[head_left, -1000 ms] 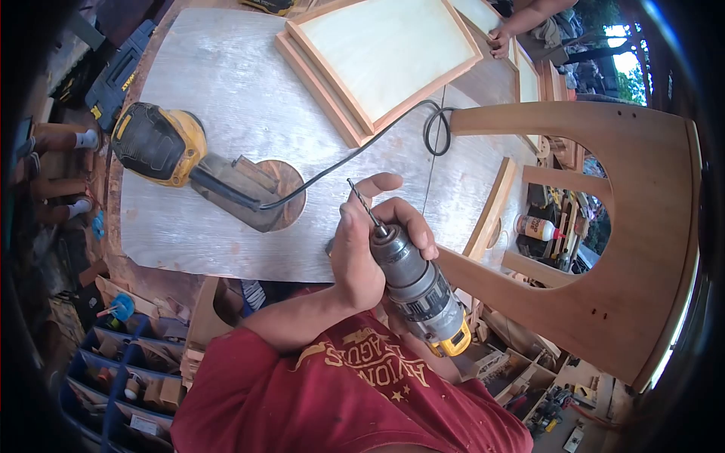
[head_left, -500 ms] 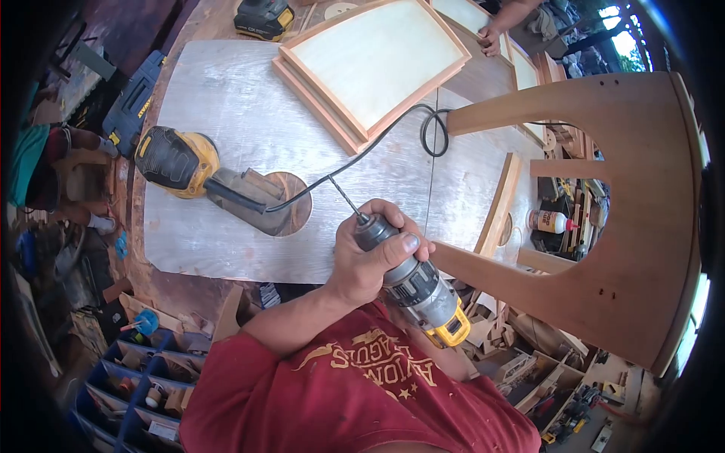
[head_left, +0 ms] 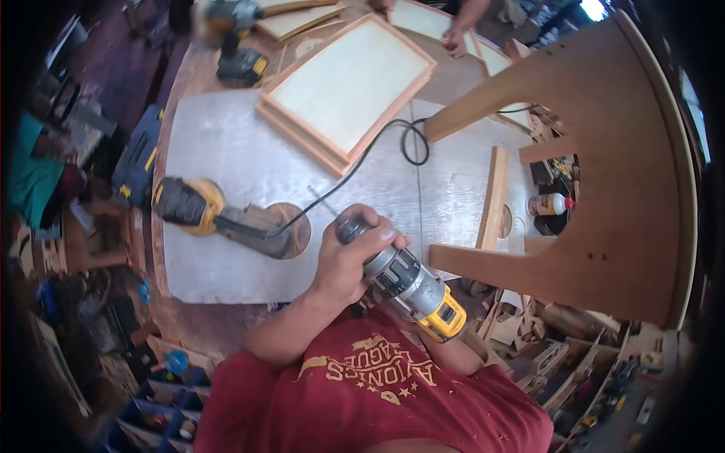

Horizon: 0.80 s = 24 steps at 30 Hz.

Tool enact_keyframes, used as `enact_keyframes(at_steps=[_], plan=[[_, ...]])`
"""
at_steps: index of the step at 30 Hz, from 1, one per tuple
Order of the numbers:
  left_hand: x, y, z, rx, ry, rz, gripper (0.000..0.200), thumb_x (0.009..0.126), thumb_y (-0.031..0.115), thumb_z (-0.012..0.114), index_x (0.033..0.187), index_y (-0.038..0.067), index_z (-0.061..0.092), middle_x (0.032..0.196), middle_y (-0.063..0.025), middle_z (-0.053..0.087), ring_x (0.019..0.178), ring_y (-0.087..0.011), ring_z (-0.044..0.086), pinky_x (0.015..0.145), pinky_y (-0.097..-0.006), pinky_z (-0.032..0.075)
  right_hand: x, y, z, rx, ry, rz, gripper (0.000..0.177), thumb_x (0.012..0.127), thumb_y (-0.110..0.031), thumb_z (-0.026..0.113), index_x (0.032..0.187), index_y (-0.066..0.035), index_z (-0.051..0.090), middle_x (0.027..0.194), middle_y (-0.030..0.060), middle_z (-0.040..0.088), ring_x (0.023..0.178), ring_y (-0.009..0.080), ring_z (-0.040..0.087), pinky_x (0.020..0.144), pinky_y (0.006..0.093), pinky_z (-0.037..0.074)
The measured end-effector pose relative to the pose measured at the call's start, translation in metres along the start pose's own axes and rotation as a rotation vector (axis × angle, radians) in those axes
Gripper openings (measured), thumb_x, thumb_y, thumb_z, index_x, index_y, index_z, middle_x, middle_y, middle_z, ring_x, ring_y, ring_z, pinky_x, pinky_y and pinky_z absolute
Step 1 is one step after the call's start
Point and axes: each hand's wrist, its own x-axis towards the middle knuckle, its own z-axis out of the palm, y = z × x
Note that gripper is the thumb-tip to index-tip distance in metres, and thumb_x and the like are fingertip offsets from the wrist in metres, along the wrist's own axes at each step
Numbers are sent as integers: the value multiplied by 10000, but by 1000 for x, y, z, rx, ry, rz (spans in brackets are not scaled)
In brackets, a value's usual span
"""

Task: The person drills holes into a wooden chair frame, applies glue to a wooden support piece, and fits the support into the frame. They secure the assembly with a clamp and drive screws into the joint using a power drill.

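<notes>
My left hand (head_left: 351, 253) is closed around the chuck end of a yellow, black and silver cordless drill (head_left: 411, 283), thumb laid over the top. From the chuck a thin drill bit (head_left: 323, 202), blurred, points up and left over the metal-looking tabletop. My right forearm (head_left: 457, 353) runs up beneath the drill; the hand itself is hidden behind the drill body. Left of the drill lies a corded sander (head_left: 189, 205) with a dust bag. Right of my hands stands a wooden frame piece with two legs (head_left: 627, 189), one leg end close to the drill.
Stacked wood-edged panels (head_left: 347, 87) lie at the far side, near a battery (head_left: 242, 68) and a second drill (head_left: 226, 19). Another person's hand (head_left: 455, 41) touches panels at the back. A glue bottle (head_left: 550, 204) and wooden strip (head_left: 495, 198) are rightward. A black cord (head_left: 340, 185) crosses the tabletop.
The whole view has shifted and turned, and the second drill has come into sight at the top. My left hand stays on the drill's chuck end. The bit now looks blurred.
</notes>
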Motion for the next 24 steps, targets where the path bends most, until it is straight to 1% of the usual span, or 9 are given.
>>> enact_keyframes(at_steps=[4,5,7,11,14,18,20,22,24], plan=[[-3,9,11,124,-316,253,234,842,-2,642,946,95,456,829,-78,600,864,-216,640,968,-488,470,-21,-5,19,-44,20,22,445,899,-144,685,1303,-36,535,1204,106,637,1088,209,617,934,320,511],[-1,14,16,194,-396,322,235,838,1,640,935,101,450,825,-76,597,854,-214,634,975,-498,457,-19,-36,42,107,138,69,431,874,-129,704,1261,-21,547,1023,80,671,926,179,645,818,330,528],[-2,20,20,291,-409,349,233,836,10,642,929,103,449,817,-72,592,850,-211,630,969,-492,457,-8,-17,36,262,-87,-88,443,856,-128,709,1249,-10,542,873,74,652,804,161,632,722,328,506],[-1,39,19,429,-477,470,223,845,14,631,924,102,443,812,-69,582,838,-204,625,958,-489,461,16,-18,49,614,-275,-149,479,838,-110,675,1273,11,516,769,85,604,705,165,592,671,319,477],[-2,63,37,688,-765,540,242,799,-21,681,887,89,484,734,-48,584,774,-200,639,966,-490,455,37,-9,58,967,-707,-110,533,833,-85,622,1331,35,476,733,93,567,657,184,562,663,348,476],[7,75,40,751,-924,453,259,744,-56,723,809,91,520,703,-49,608,724,-213,660,898,-488,492,39,6,78,1014,-650,-221,562,839,-90,608,1363,38,452,742,81,553,681,193,568,686,370,478],[7,76,42,724,-949,438,268,723,-56,738,789,97,528,705,-45,612,719,-221,664,878,-491,503,42,5,74,990,-705,-241,557,839,-99,607,1357,38,457,745,82,548,683,198,567,687,370,478],[-11,79,69,841,-1075,464,261,718,-49,737,795,95,534,703,-37,602,725,-219,657,918,-489,483,38,-3,75,937,-787,-283,413,849,-156,598,1234,-20,534,722,45,496,680,173,511,681,344,439],[-15,75,85,935,-1254,491,246,712,-29,737,828,85,553,741,-46,618,751,-228,656,949,-490,469,34,-6,67,895,-882,-277,441,840,-157,601,1250,-17,522,714,45,496,671,174,511,667,348,441]])
